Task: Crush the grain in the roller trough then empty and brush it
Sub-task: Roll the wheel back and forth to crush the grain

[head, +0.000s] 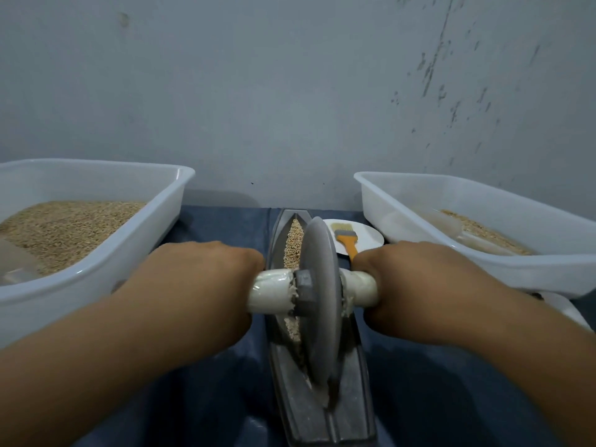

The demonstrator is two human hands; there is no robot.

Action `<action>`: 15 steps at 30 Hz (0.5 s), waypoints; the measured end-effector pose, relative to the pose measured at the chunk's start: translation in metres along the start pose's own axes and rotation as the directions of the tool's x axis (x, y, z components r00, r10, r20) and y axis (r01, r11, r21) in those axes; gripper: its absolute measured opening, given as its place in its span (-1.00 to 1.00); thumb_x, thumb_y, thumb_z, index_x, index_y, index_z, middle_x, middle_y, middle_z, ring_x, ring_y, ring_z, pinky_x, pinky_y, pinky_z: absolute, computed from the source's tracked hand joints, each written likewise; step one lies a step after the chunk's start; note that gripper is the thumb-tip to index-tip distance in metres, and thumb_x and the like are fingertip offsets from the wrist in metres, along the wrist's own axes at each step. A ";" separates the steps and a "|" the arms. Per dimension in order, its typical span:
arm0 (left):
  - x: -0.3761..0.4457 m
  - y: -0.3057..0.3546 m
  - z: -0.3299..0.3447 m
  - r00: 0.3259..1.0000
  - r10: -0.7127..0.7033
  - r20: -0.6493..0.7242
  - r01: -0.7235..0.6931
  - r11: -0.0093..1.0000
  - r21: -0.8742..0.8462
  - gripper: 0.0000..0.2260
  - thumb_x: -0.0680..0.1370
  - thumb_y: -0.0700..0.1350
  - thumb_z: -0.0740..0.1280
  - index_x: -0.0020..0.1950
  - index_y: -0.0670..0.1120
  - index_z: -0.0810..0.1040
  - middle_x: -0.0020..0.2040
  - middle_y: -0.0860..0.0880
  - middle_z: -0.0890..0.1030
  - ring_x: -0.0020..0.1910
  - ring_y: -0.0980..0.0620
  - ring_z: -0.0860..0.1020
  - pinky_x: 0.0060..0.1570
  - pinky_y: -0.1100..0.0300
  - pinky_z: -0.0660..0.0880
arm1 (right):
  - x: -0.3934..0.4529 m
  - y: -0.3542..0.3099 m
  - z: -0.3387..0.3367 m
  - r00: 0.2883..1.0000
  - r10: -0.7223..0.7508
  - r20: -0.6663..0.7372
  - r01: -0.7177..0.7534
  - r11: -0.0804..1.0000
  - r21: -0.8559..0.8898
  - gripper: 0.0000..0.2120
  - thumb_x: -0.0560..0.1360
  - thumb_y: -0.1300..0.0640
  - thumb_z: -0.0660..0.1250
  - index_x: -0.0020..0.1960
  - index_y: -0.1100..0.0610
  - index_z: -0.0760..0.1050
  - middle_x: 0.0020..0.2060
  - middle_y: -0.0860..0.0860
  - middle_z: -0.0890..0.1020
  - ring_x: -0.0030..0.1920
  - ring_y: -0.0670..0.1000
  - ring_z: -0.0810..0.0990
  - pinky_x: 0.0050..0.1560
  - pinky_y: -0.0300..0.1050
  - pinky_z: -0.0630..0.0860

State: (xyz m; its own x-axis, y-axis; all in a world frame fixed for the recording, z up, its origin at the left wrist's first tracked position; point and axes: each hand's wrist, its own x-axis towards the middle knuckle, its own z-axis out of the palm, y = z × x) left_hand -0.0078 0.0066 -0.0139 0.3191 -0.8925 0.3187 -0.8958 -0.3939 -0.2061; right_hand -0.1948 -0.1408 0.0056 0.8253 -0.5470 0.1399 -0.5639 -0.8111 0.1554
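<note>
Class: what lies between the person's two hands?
In the head view, the grey roller wheel on its white axle, standing in the trough over grain.

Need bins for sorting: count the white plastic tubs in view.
2. One tub at left, holding grain; another tub at right. A white edge below the right one may be a third.

Straight ahead of you the trough (pixel 322 411) runs away toward the wall (pixel 290 91), with grain (pixel 294 243) lying in its groove. The roller wheel (pixel 321 295) stands upright in the groove, its axle handle (pixel 274 290) reaching out to both sides. Your left hand (pixel 200 285) grips the left end, your right hand (pixel 416 285) the right end. Left of the trough sits a tub (pixel 106 275) holding grain; right of it sits a second tub (pixel 483 269). Between trough and right tub, a brush (pixel 346 237) lies on a plate (pixel 367 235).
</note>
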 end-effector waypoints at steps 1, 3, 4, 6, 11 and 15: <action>0.006 0.001 0.004 1.000 -0.008 -0.022 0.009 1.000 0.010 -0.74 0.40 0.11 0.32 -0.24 0.19 0.20 -0.36 0.12 0.38 -0.41 0.22 0.31 -0.41 0.27 0.24 | 0.009 0.000 0.007 0.999 0.013 -0.035 -0.013 1.000 -0.003 -0.88 0.32 0.04 0.31 -0.22 -0.09 0.37 -0.36 -0.11 0.45 -0.35 -0.10 0.44 -0.44 -0.20 0.25; 0.020 0.004 0.014 0.997 -0.041 -0.067 0.042 0.999 0.014 -0.70 0.44 0.08 0.32 -0.23 0.15 0.17 -0.37 0.11 0.32 -0.44 0.22 0.24 -0.45 0.25 0.15 | 0.030 0.002 0.024 0.990 0.048 -0.132 -0.052 0.998 -0.024 -0.88 0.35 0.04 0.32 -0.14 -0.07 0.40 -0.38 -0.12 0.39 -0.34 -0.03 0.40 -0.43 -0.18 0.22; 0.030 0.004 0.019 0.995 -0.056 -0.085 0.056 0.998 0.002 -0.70 0.46 0.06 0.33 -0.21 0.14 0.17 -0.37 0.11 0.30 -0.43 0.20 0.24 -0.43 0.24 0.17 | 0.042 0.003 0.032 0.980 0.061 -0.190 -0.069 0.997 -0.036 -0.88 0.36 0.05 0.32 -0.14 -0.06 0.39 -0.40 -0.12 0.36 -0.37 -0.04 0.35 -0.44 -0.18 0.19; 0.049 0.002 0.029 0.990 -0.066 -0.122 0.066 0.998 -0.011 -0.71 0.46 0.03 0.35 -0.17 0.11 0.19 -0.36 0.11 0.28 -0.39 0.12 0.30 -0.32 0.18 0.27 | 0.063 0.006 0.042 0.955 0.070 -0.289 -0.082 0.996 -0.028 -0.87 0.38 0.08 0.33 -0.18 -0.04 0.36 -0.42 -0.12 0.34 -0.40 -0.06 0.33 -0.46 -0.17 0.14; 0.075 -0.003 0.036 0.987 -0.067 -0.148 0.070 0.997 0.014 -0.72 0.45 0.03 0.36 -0.14 0.06 0.23 -0.33 0.08 0.27 -0.28 0.01 0.35 -0.27 0.12 0.28 | 0.089 0.014 0.049 0.949 0.062 -0.308 -0.068 0.998 -0.007 -0.84 0.42 0.06 0.33 -0.13 -0.07 0.34 -0.39 -0.10 0.35 -0.28 0.05 0.46 -0.37 -0.12 0.23; 0.061 0.000 0.028 0.993 -0.030 -0.111 0.032 0.999 0.013 -0.76 0.48 0.01 0.34 -0.13 0.08 0.25 -0.33 0.09 0.28 -0.28 0.05 0.37 -0.25 0.13 0.31 | 0.070 0.013 0.048 0.955 0.059 -0.291 -0.062 0.998 -0.002 -0.88 0.40 0.15 0.31 -0.11 -0.02 0.40 -0.38 -0.10 0.36 -0.29 0.02 0.40 -0.37 -0.13 0.24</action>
State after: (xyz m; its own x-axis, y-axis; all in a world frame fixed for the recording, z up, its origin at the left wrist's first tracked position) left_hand 0.0201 -0.0542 -0.0209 0.3100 -0.8504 0.4252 -0.8809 -0.4251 -0.2080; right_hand -0.1426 -0.1993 -0.0293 0.7468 -0.5099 0.4269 -0.6140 -0.7752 0.1483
